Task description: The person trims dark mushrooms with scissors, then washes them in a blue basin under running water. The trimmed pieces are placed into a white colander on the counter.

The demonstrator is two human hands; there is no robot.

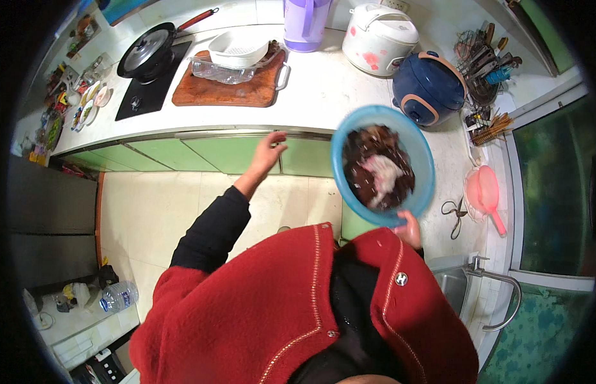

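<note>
A round blue plastic basin (342,185) is in front of me on the right, its near part over the edge of the counter. Inside it is a mass of wet-looking dark brown pieces (382,137), with a pale, pinkish soft lump (387,177) on top. Blur hides what both are. My right hand (409,230) grips the basin's near rim, thumb at the edge. To the left of the basin, my left hand (268,153) is in the air before the green cabinet fronts, empty and with fingers apart.
A wooden cutting board (216,93) bears a white colander (235,50) and a clear plastic tray. A lidded wok (146,48) stands on the black hob. Behind the basin are a white rice cooker (379,43) and a dark blue cooker (427,86). Scissors (455,218) lie near the sink.
</note>
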